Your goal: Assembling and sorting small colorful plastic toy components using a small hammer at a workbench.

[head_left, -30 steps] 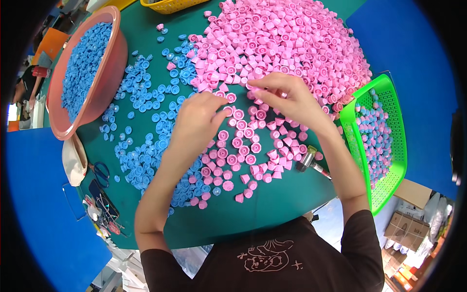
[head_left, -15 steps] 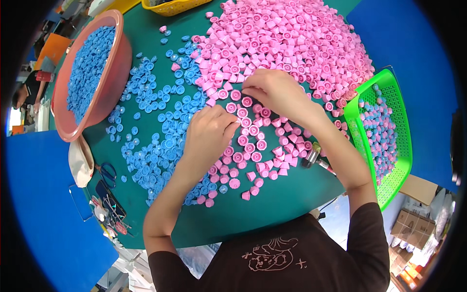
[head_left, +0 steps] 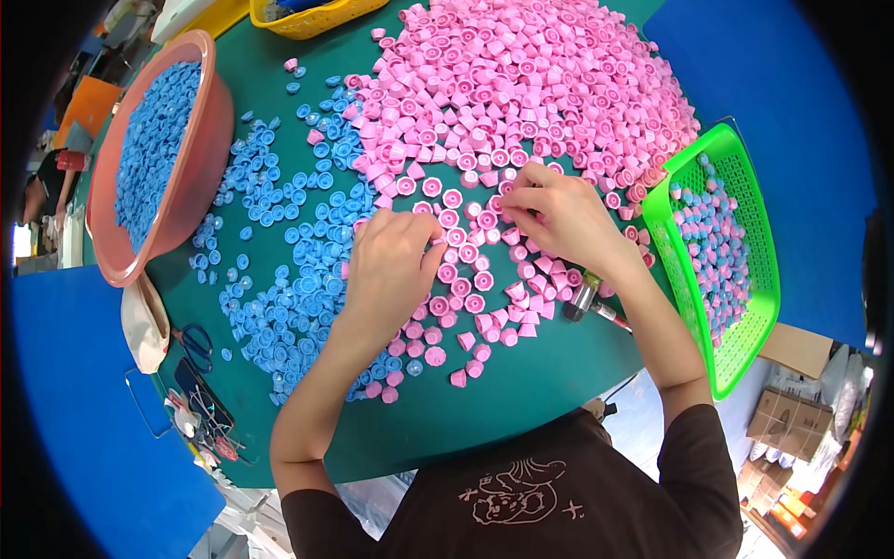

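Salmon-pink plastic basin [head_left: 214, 140] at the left, filled with small blue caps [head_left: 158, 149], at the edge of a green counter [head_left: 494, 415]. Below it are a cream cloth pouch [head_left: 144, 321], dark-blue-handled scissors [head_left: 197, 347] and a dark phone [head_left: 197, 389]. More blue caps spread loosely over the counter's left half, many of them round and shallow; beyond them, at the top edge, is a yellow basket [head_left: 321, 20]. The person's left hand [head_left: 396, 256] comes next, palm down beside the blue caps, its fingers curled and the thumb close to the forefinger; whether it grips a piece, I cannot tell. Just right of its fingertips, fluted pink cups [head_left: 452, 272] stand in uneven rows at the middle of the counter, with a large pink heap [head_left: 531, 79] behind them. The right hand [head_left: 549, 210] reaches in among pink cups, its thumb and fingers bent with a narrow gap; its grip is also unclear. Under that forearm lies a small tool with a dark cylindrical end [head_left: 581, 300]. Farthest right, a bright green perforated basket [head_left: 761, 238] contains pink-and-blue pieces [head_left: 712, 256].
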The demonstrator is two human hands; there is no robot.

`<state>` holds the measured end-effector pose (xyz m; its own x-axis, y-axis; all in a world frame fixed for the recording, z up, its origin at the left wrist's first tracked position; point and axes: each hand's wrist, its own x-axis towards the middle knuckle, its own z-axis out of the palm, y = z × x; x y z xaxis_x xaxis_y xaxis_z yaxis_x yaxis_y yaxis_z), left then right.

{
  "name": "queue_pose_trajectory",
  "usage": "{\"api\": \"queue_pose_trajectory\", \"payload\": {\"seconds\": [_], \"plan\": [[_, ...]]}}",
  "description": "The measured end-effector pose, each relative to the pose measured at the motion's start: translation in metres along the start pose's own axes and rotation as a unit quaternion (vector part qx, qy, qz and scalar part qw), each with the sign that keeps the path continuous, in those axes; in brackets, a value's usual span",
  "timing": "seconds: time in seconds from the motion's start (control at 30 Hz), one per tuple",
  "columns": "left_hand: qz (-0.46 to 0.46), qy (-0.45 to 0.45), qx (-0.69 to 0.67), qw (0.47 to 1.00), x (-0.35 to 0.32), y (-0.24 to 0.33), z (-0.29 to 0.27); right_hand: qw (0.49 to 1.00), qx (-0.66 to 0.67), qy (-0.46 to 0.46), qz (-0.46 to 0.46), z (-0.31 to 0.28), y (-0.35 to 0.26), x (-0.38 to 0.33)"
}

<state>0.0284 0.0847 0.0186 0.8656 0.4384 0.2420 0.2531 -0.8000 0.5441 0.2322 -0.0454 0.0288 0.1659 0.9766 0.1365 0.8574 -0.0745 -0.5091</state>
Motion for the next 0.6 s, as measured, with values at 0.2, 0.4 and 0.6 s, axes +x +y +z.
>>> {"api": "queue_pose_trajectory", "payload": {"seconds": [0.2,0.4,0.6], "plan": [[-0.008,-0.001,-0.005,1.000,-0.001,0.005,0.002,0.998,0.046,0.027,0.030,-0.008,-0.006,-0.011],[-0.003,0.040,-0.005,0.999,0.001,-0.004,0.007,0.996,0.054,0.043,-0.061,0.014,-0.021,-0.019],[0.020,0.050,-0.041,0.998,-0.009,-0.003,-0.003,0.996,-0.011,0.014,-0.086,0.013,-0.026,-0.028]]}}
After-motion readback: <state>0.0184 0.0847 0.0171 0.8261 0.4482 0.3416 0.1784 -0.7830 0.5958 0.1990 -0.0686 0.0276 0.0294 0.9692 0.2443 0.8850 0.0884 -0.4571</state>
